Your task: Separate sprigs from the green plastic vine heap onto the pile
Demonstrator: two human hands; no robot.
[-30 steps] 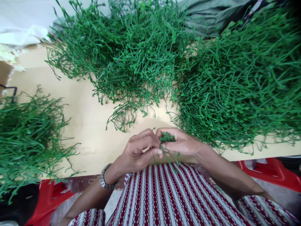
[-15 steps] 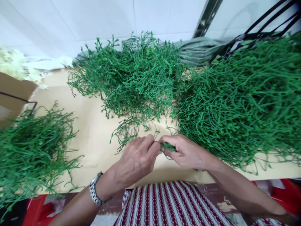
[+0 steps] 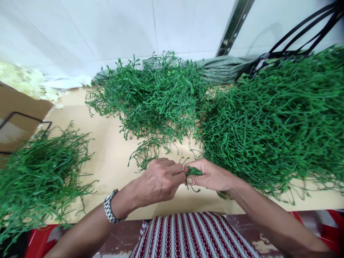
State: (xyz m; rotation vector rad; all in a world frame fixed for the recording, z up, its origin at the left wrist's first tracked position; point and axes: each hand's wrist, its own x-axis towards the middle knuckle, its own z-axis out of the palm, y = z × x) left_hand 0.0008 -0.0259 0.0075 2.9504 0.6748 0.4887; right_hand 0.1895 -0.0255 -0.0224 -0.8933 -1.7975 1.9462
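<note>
- The right hand [image 3: 212, 175] has thumb and fingers pressed round a small wad of green stems [image 3: 194, 171], low over the near part of the paper-coloured tabletop [image 3: 107, 150].
- The left hand [image 3: 161, 179] is curled in with its fingertips right against that wad; its knuckles hide the tips, so I can't tell whether they pinch a stem.
- If that thumb eased off, I'd expect the wad to spring apart, since the stems look thin and wiry and a few already poke out above and below.
- A hard tug between the two hands could snap a stem or drag several out together; they look easily tangled.
- The loose strands [image 3: 142, 152] just beyond the left knuckles might snag on a finger, and the right forearm passes close to the big heap [image 3: 279, 125], so an elbow swung outward could rake some stems off.
- Both forearms angle inward from the near edge, meeting in front of the striped top [image 3: 185, 236]; the left is back-up, its wrist wearing a metal watch [image 3: 109, 207].
</note>
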